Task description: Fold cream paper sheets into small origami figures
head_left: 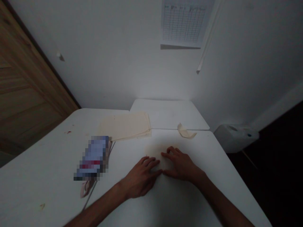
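A thin, pale cream sheet (158,149) lies flat on the white table, and its edges are hard to make out. My left hand (144,177) rests on its left part, palm down with fingers stretched out. On the right side my right hand (181,164) touches the sheet with spread, slightly bent fingers. The thumbs almost meet at the near side. Both hands are open, and the fingers hide much of the sheet. Beyond my left hand lies a stack of cream sheets (125,126), with uneven edges at its right.
A curled cream scrap (186,131) lies beyond my right hand. On the left, a pixelated bluish object (93,156) rests on a pinkish cloth-like thing (86,188). A printed chart (184,23) hangs on the wall. A whitish plastic container (236,137) stands beyond the table's right edge.
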Demonstrator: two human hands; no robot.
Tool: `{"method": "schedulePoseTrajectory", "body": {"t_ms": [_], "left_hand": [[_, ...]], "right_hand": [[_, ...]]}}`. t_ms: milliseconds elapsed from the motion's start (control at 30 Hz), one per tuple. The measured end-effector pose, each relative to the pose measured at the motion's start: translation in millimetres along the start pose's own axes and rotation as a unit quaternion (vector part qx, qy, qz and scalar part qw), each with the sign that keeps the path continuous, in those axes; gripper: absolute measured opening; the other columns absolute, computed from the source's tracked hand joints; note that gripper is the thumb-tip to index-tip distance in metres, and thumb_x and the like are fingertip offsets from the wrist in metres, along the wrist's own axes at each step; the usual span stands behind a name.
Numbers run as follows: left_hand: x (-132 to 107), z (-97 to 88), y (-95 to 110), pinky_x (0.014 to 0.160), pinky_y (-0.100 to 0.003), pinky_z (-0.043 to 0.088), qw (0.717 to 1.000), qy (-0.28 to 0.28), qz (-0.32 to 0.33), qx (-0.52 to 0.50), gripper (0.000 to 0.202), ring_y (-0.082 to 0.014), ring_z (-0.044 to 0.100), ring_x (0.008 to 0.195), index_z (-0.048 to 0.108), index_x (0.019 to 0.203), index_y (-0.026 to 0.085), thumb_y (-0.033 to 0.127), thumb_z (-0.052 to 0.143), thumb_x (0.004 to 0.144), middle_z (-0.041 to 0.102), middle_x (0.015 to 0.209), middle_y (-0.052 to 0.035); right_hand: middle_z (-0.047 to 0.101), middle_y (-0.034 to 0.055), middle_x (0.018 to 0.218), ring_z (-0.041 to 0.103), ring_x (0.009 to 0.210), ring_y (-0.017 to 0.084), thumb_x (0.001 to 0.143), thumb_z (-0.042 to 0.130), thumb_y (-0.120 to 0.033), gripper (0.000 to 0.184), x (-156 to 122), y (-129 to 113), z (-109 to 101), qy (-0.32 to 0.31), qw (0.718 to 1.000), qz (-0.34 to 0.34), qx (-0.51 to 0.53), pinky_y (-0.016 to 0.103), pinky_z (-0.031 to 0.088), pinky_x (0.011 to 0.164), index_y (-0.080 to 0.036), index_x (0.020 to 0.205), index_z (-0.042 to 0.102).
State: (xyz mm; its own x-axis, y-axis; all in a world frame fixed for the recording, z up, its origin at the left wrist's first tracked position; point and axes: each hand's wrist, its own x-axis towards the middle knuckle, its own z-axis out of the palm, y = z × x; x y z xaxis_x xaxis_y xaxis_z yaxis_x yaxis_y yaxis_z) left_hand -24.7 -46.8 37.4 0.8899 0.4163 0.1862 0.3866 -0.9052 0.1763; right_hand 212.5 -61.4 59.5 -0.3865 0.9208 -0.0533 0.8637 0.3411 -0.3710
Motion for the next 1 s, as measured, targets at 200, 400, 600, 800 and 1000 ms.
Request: {"method": "schedulePoseTrajectory", "body": {"t_ms": [200, 400, 600, 800, 1000], "left_hand": [[-7, 3.1, -17, 0.102, -0.049, 0.035, 0.990, 0.034, -0.120, 0.064, 0.040, -0.0293, 0.044, 0.123, 0.052, 0.128, 0.017, 0.022, 0.043, 0.089, 0.049, 0.134, -0.0130], [-4, 4.4, -19, 0.099, -0.046, 0.039, 0.970, 0.072, -0.189, 0.132, 0.034, -0.0298, 0.047, 0.115, 0.056, 0.118, 0.010, 0.023, 0.042, 0.090, 0.055, 0.123, -0.0164], [5, 14.3, -10, 0.098, -0.051, 0.038, 0.957, 0.103, -0.206, 0.177, 0.033, -0.0352, 0.048, 0.116, 0.058, 0.114, 0.006, 0.017, 0.043, 0.087, 0.053, 0.127, -0.0229], [18, 13.5, -11, 0.097, -0.043, 0.042, 0.997, 0.044, -0.037, 0.057, 0.034, -0.0269, 0.050, 0.115, 0.054, 0.122, 0.017, 0.018, 0.044, 0.088, 0.054, 0.130, -0.0119], [24, 9.7, -10, 0.092, -0.044, 0.042, 0.995, 0.067, -0.067, 0.016, 0.025, -0.0269, 0.050, 0.111, 0.057, 0.111, 0.019, 0.020, 0.046, 0.089, 0.058, 0.121, -0.0098]], "right_hand": [[0.045, 0.0077, 0.131, 0.046, 0.114, 0.028, 0.071, 0.066, -0.052, 0.072, 1, -2, -3, -0.020, 1.000, 0.013, -0.001, 0.042, 0.041, 0.093, -0.030, 0.137, 0.045], [0.045, 0.0078, 0.132, 0.044, 0.116, 0.028, 0.071, 0.067, -0.051, 0.072, 0, 0, -1, -0.014, 1.000, 0.012, 0.008, 0.042, 0.040, 0.095, -0.030, 0.137, 0.045], [0.044, 0.0071, 0.132, 0.043, 0.117, 0.029, 0.069, 0.069, -0.052, 0.075, 1, 2, 3, -0.011, 1.000, 0.021, 0.011, 0.043, 0.039, 0.097, -0.031, 0.137, 0.045], [0.046, 0.0068, 0.130, 0.046, 0.116, 0.026, 0.069, 0.071, -0.049, 0.073, -1, 5, 3, -0.002, 1.000, 0.008, 0.030, 0.041, 0.040, 0.097, -0.029, 0.135, 0.047], [0.050, 0.0098, 0.129, 0.050, 0.117, 0.025, 0.081, 0.060, -0.042, 0.050, -20, 33, 15, 0.178, 0.970, 0.078, 0.146, 0.043, 0.040, 0.101, -0.023, 0.127, 0.052]]}}
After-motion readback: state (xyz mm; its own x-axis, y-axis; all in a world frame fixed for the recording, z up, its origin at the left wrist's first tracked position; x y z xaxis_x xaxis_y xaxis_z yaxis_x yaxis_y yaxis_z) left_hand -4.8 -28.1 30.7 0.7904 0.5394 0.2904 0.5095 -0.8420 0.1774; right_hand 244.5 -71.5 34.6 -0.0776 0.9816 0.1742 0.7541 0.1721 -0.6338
